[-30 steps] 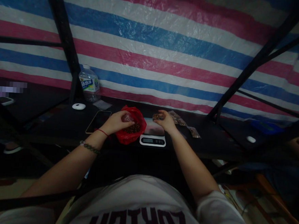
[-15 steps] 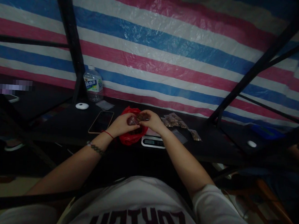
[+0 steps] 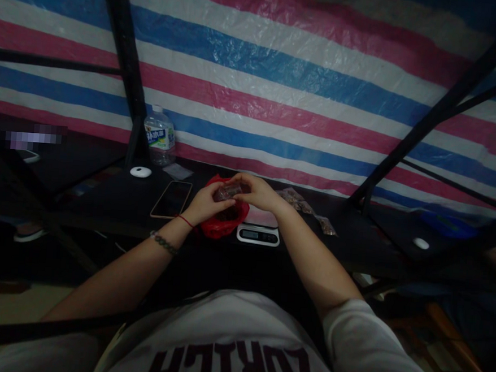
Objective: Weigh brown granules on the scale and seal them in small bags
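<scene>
A small clear plastic bag [image 3: 229, 192] is between my two hands, above a red plastic bag [image 3: 218, 228] that stands crumpled with its mouth open. My left hand [image 3: 206, 204] grips the clear bag from the left, thumb stretched along its near side. On the other side, my right hand [image 3: 259, 193] has its fingers curled round the bag's right edge. Dark contents show dimly inside the red bag. Close by on the right is a white digital scale [image 3: 258, 236], partly under my right wrist. Beyond that wrist lie several small filled packets [image 3: 296, 199].
Left of the red bag lies a phone [image 3: 171, 199], with flat clear bags [image 3: 177, 171] behind it. A plastic bottle [image 3: 161, 137] stands by the black frame post [image 3: 127, 53]. White rounded objects [image 3: 141, 172] sit on the black table [image 3: 102, 198]. A striped sheet [image 3: 254, 96] hangs behind.
Brown bits seen at my right fingers earlier no longer show there. My right hand has closed in on the clear bag, now stretched between both hands. The view has shifted slightly.
</scene>
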{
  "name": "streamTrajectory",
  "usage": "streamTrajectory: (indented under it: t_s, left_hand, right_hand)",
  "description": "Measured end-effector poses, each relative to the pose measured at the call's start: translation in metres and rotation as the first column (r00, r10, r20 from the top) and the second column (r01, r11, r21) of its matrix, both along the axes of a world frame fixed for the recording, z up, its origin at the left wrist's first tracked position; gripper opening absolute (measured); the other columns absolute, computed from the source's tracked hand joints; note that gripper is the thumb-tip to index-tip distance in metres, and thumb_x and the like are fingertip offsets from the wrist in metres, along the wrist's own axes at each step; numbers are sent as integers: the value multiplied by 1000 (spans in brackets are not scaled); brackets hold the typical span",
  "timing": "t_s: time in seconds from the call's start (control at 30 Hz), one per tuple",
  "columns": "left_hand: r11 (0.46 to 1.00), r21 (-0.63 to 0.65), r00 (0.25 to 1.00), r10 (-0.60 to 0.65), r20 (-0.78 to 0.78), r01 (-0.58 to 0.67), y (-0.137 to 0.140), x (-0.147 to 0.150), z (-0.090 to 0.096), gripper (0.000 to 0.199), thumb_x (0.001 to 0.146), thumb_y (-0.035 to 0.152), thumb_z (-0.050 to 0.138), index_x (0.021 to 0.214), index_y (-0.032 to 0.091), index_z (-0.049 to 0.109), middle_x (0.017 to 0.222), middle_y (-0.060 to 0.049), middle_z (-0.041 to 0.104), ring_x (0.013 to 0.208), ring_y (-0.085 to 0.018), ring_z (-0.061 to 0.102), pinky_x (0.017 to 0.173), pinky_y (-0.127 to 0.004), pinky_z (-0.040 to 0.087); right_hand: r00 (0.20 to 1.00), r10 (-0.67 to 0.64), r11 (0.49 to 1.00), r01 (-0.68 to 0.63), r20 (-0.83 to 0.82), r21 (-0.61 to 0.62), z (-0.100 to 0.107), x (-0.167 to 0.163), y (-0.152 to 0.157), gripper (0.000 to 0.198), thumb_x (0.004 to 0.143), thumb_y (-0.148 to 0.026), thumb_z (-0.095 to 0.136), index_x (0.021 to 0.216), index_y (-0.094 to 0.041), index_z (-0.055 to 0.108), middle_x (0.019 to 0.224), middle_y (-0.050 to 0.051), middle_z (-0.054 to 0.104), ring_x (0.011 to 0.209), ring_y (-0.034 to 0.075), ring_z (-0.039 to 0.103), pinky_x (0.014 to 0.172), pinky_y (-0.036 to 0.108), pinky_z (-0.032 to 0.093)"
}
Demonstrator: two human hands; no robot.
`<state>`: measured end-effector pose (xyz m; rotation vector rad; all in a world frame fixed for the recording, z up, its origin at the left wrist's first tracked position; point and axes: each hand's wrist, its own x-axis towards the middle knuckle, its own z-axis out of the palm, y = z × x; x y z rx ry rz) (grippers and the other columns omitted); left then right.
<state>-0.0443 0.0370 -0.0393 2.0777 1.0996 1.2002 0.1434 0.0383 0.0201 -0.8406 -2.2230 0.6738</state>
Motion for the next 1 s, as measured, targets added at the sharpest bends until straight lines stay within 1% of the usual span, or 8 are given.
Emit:
streamTrajectory:
  t_s: [0.2,0.33,0.43,0.63,0.73,0.87,0.93,1.0]
  left_hand:
    - [999,-9,995,-29,99,30,5,3,-8,64,68,53,68,116,12,58,105,-11,67,93,-25,63,82,-36,49]
    - [999,8,996,44,84,-44,8,3,-12,66,66,51,69,118,11,56,108,-12,65,94,-26,62,83,-38,49]
    - [997,51,993,52,103,-58,7,3,-11,60,70,48,66,118,14,56,109,-10,65,94,-24,62,84,-36,49]
    - [989,138,982,26,186,-53,8,-2,-7,46,74,41,63,112,16,58,113,-9,63,103,-23,59,93,-37,45]
    - [990,115,936,36,351,-81,12,-7,-5,46,75,38,62,114,15,56,102,-7,65,93,-19,61,88,-34,48]
    - [988,1,798,124,590,-154,18,-14,2,47,73,36,62,115,17,53,86,-3,63,70,-13,59,67,-25,49]
    - [983,-105,800,186,571,-154,20,-16,5,46,73,37,60,114,16,53,79,-1,61,62,-11,56,59,-23,46]
    - [979,-135,868,198,456,-153,21,-19,5,45,72,37,60,111,15,55,78,-1,62,64,-13,57,61,-24,47]
  right_hand:
    - [989,121,992,-124,-82,-31,2,-1,6,47,72,-10,61,118,-18,56,121,8,60,112,20,56,100,37,43]
    - [988,93,993,-101,-126,-58,-1,-1,10,46,76,-13,59,122,-17,55,124,9,59,113,20,56,100,38,43]
    - [992,37,997,-44,-119,-60,-4,-1,10,46,78,-14,58,124,-17,54,122,10,60,108,19,58,97,37,45]
    - [996,-83,981,76,29,181,-8,2,4,53,70,-9,60,123,-17,56,121,10,58,110,21,55,98,40,43]
    - [987,-164,969,160,5,186,-13,6,3,50,70,-11,61,120,-17,58,116,10,59,101,20,58,90,37,48]
    - [980,-191,974,197,-62,109,-20,9,0,48,72,-12,60,120,-18,57,118,9,59,100,18,60,88,34,49]
    - [983,-177,981,180,-45,78,-24,8,-3,51,71,-12,61,121,-18,56,120,8,59,100,17,60,88,32,48]
    - [982,-187,981,185,32,62,-27,4,-5,52,70,-12,63,122,-17,56,119,8,61,98,17,60,87,31,48]
